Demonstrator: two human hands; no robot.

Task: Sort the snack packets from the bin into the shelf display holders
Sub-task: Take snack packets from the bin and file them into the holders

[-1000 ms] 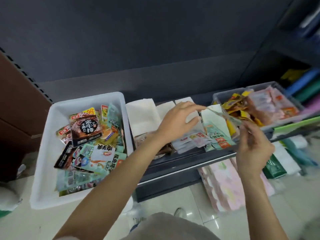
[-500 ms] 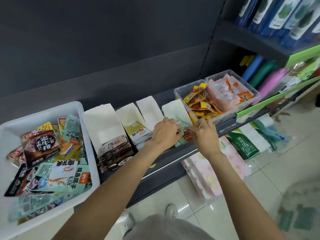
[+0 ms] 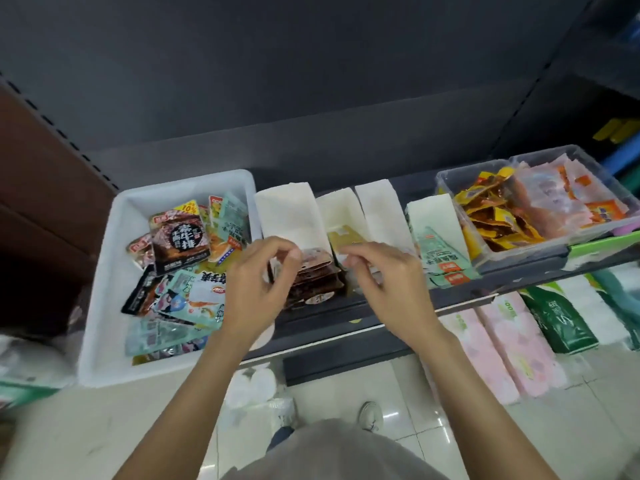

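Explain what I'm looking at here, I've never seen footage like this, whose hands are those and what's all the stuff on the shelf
There is no machine here. A person wears a camera on the head, so this one picture looks forward and down at their own two arms. They stand at a dark shop shelf.

On the left sits a white bin full of mixed snack packets. Beside it stand four white display holders in a row, each for one kind of packet: brown packets in the first, mint green packets in the last. Further right is a clear tub of yellow and pink packets.

The left hand and the right hand are both over the first two holders, fingers curled. The picture is too blurred to tell whether either hand pinches a packet. Tissue packs lie on the floor below.
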